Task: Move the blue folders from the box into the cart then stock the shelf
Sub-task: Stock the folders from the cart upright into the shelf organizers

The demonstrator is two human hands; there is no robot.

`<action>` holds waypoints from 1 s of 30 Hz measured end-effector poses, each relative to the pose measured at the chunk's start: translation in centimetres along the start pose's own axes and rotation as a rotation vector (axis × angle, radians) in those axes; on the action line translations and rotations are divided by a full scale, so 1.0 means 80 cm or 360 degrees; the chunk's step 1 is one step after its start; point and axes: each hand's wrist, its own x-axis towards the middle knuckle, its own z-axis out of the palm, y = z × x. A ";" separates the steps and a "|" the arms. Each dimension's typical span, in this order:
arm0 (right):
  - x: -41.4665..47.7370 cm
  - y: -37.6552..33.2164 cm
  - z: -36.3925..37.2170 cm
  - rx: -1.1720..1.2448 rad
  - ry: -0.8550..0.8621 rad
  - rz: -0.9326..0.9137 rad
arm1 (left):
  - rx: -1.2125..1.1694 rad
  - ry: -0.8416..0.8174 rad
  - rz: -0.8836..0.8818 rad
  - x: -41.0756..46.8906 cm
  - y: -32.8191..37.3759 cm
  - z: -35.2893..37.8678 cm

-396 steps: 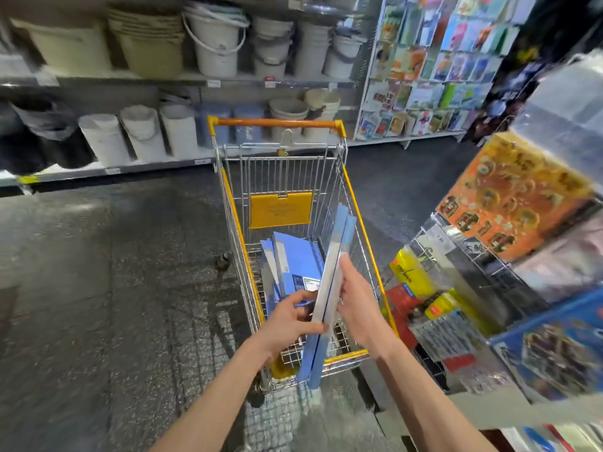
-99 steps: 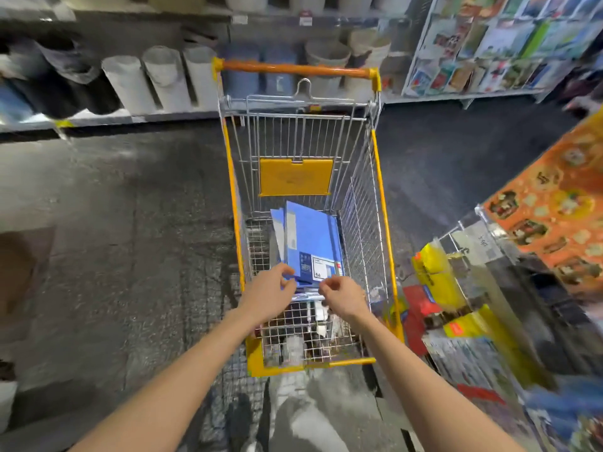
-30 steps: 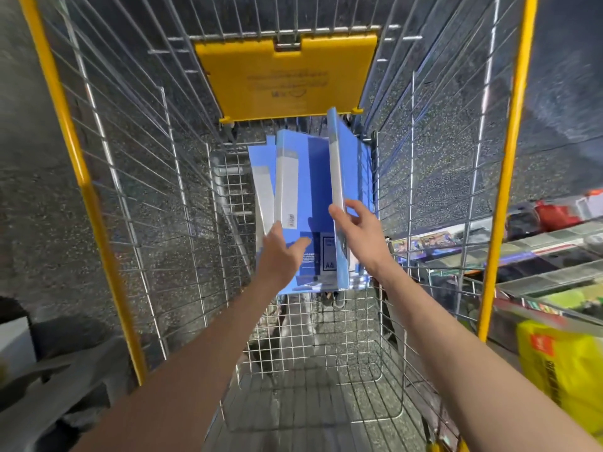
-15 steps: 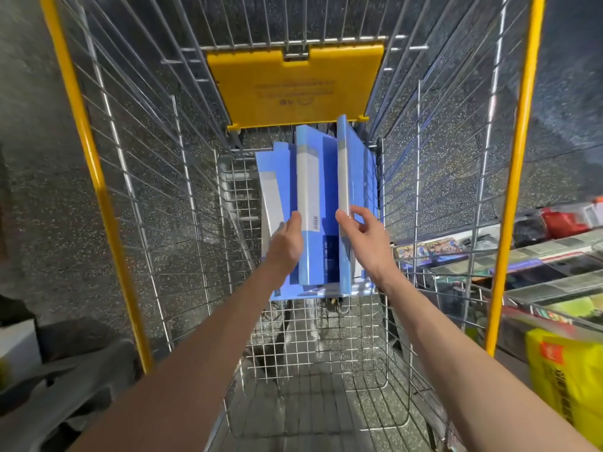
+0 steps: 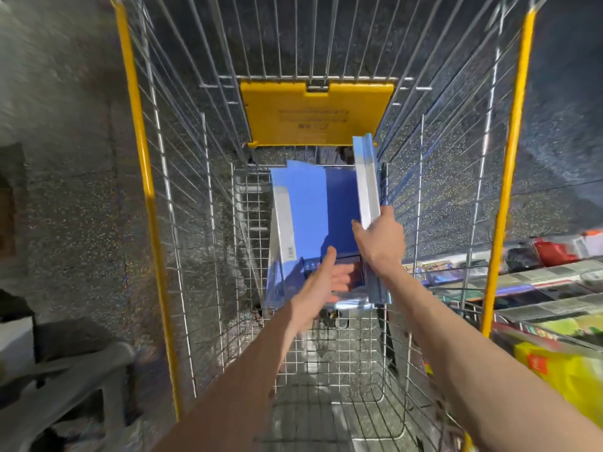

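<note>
I look straight down into a wire shopping cart (image 5: pixel 208 223) with yellow rims. A stack of blue folders (image 5: pixel 310 216) lies on its floor at the far end, below a yellow flap (image 5: pixel 316 115). My right hand (image 5: pixel 380 236) grips one blue folder (image 5: pixel 367 181) standing on edge against the cart's right wall, its white spine facing up. My left hand (image 5: pixel 326 282) reaches onto the near end of the flat stack, thumb up and fingers spread over the top folder's label; it holds nothing that I can make out.
Dark speckled floor shows through the wires. Shelves with packaged goods (image 5: pixel 538 282) and yellow packets (image 5: pixel 561 373) run along the right. A grey plastic object (image 5: pixel 65 386) and a white box (image 5: pixel 16 340) sit at lower left.
My right hand has tipped its folder further upright against the right wall. The left hand let go of the middle folder, which now lies flat, and slid toward the stack's near end.
</note>
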 end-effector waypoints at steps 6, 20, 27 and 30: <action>-0.029 0.004 -0.030 -0.0054 0.0069 -0.0100 | 0.0266 -0.0015 0.0139 -0.054 0.023 -0.032; -0.235 -0.061 -0.134 0.0427 0.0125 -0.0546 | 0.0456 0.0301 0.0505 -0.205 0.067 -0.071; -0.417 -0.094 -0.222 0.0862 0.0458 -0.0716 | 0.0324 0.0306 0.0958 -0.325 0.071 -0.095; -0.481 -0.094 -0.261 0.1157 0.0534 -0.0763 | 0.0365 0.0358 0.1214 -0.379 0.096 -0.089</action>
